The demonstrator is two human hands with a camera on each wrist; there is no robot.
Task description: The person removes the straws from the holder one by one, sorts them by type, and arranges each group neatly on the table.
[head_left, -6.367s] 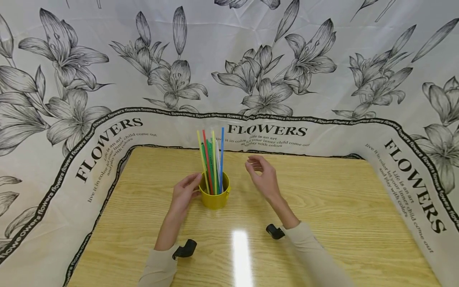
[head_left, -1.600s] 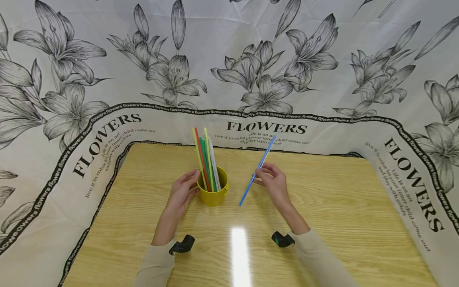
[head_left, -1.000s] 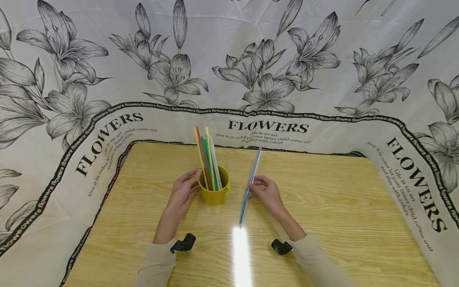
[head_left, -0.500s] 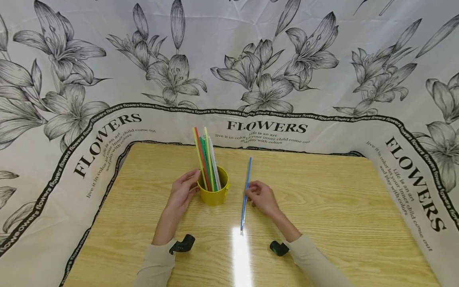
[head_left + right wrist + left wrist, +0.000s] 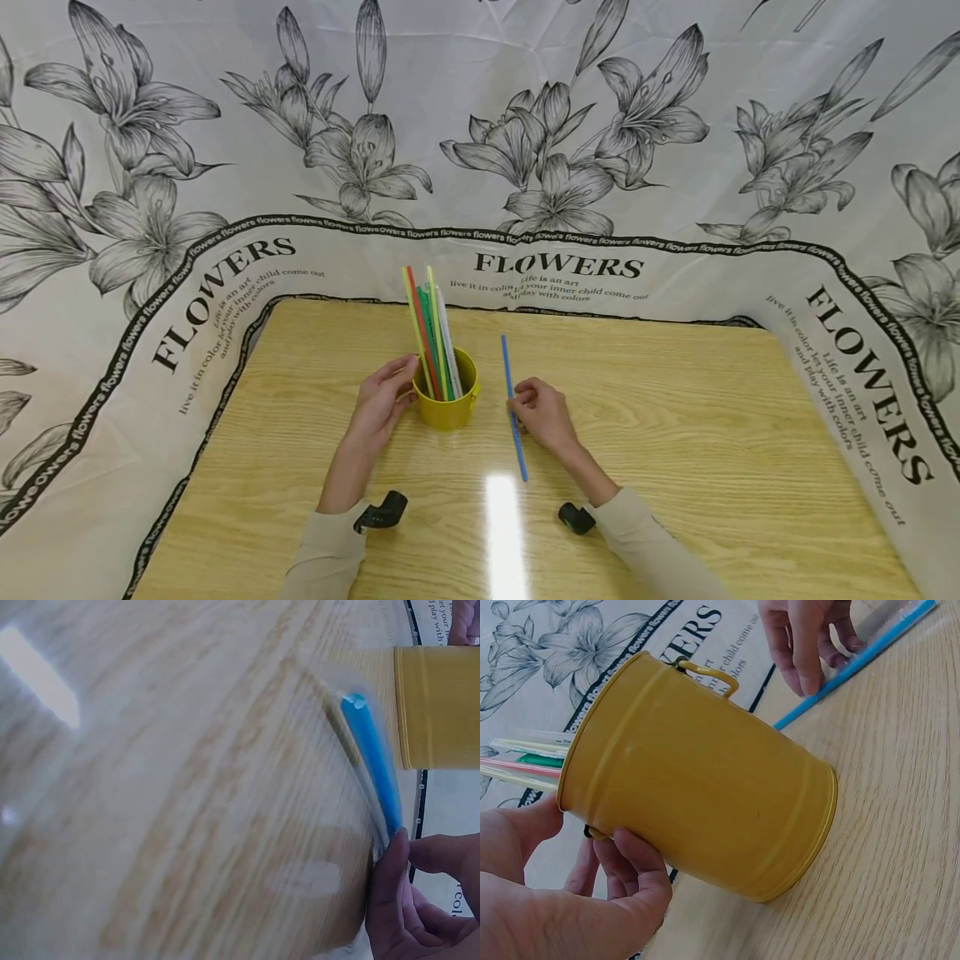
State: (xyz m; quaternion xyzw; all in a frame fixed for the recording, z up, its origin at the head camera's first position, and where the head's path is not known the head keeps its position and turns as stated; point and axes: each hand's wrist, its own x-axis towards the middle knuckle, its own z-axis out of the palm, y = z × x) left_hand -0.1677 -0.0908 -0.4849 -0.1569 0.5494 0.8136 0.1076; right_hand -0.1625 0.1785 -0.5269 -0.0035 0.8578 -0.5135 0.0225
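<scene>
While holding a yellow bucket (image 5: 445,417) by its side with the left hand (image 5: 381,404), pinching a blue straw (image 5: 520,450) with the right hand (image 5: 546,415). Bending the left fingers (image 5: 641,862) against the bucket, with the thumb at the rim and the others tucked in by the handle (image 5: 598,834). Squeezing the right thumb and fingers close together on the straw, near its middle. Reaching forward with both arms, slanting the right one in toward the middle. Wearing pale long sleeves (image 5: 326,550), with a small black thing (image 5: 384,510) at each wrist.

Holding the blue straw, in its clear wrap (image 5: 889,622), to the right of the bucket and apart from it. Cannot tell if touching the desk with it. Seeing more straws (image 5: 430,337) in the bucket, red, yellow, green and white, leaning left and poking out high.

Working at a light brown wooden desk (image 5: 675,417) with wavy lines and a bright white shine (image 5: 506,533) near the front. Facing a white cloth (image 5: 510,42) hung around the back and sides, printed with big gray flowers and the word FLOWERS.
</scene>
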